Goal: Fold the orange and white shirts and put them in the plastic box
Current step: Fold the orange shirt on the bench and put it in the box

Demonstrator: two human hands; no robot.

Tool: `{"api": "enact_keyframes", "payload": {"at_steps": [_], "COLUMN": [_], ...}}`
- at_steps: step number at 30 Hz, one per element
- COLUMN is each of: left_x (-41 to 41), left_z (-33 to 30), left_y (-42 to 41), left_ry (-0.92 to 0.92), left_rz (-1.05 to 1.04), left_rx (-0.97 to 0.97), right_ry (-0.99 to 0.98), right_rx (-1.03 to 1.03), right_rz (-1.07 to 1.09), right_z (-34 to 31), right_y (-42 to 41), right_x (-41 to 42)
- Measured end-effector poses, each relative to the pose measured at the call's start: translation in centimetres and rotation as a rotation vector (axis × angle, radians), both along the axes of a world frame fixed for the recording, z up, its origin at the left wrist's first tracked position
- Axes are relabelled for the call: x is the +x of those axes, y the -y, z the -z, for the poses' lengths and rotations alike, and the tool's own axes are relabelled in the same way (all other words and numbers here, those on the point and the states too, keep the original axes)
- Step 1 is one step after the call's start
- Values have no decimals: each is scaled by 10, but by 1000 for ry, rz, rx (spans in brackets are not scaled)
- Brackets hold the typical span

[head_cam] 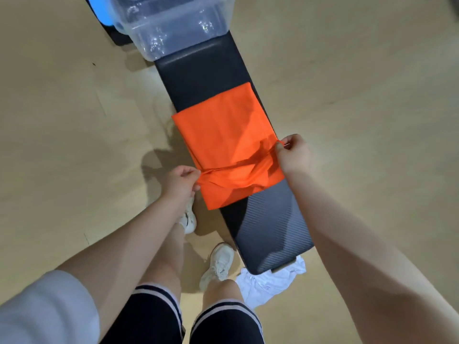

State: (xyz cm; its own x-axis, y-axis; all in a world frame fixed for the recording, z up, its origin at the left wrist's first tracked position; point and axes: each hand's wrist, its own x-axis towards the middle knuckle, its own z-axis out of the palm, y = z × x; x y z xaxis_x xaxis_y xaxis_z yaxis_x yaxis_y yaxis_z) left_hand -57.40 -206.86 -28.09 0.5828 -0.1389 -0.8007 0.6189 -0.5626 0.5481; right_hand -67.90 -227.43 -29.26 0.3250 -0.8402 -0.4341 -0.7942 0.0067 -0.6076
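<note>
The orange shirt (223, 135) lies partly folded across a black padded bench (203, 70). My left hand (180, 181) pinches its near left edge, and my right hand (294, 152) pinches its near right edge; the cloth between them is drawn taut into a ridge. A crumpled white shirt (269, 284) lies on the floor by the bench's near end, beside my right shoe. The clear plastic box (173, 26) stands on the far end of the bench; its inside is blurred.
The bench runs from the box towards me, its ribbed near end (273, 232) bare. Tan wooden floor (62, 120) lies on both sides. My legs and white shoes (218, 264) stand left of the bench's near end.
</note>
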Motion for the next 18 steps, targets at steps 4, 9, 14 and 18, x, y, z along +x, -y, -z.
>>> {"api": "enact_keyframes", "payload": {"at_steps": [4, 9, 14, 18], "left_x": [73, 121, 121, 116], "left_z": [22, 54, 65, 69], "left_y": [19, 43, 38, 32], "left_ry": [-112, -171, -95, 167], "left_rz": [-179, -181, 272, 467], "left_rx": [-42, -24, -17, 116], "right_ry": [-2, -69, -114, -226], "right_rx": [6, 126, 320, 75], "right_rz": [13, -34, -28, -324], "right_z": [19, 51, 60, 61], "right_y": [30, 59, 68, 72], "right_x": [72, 121, 124, 110]}}
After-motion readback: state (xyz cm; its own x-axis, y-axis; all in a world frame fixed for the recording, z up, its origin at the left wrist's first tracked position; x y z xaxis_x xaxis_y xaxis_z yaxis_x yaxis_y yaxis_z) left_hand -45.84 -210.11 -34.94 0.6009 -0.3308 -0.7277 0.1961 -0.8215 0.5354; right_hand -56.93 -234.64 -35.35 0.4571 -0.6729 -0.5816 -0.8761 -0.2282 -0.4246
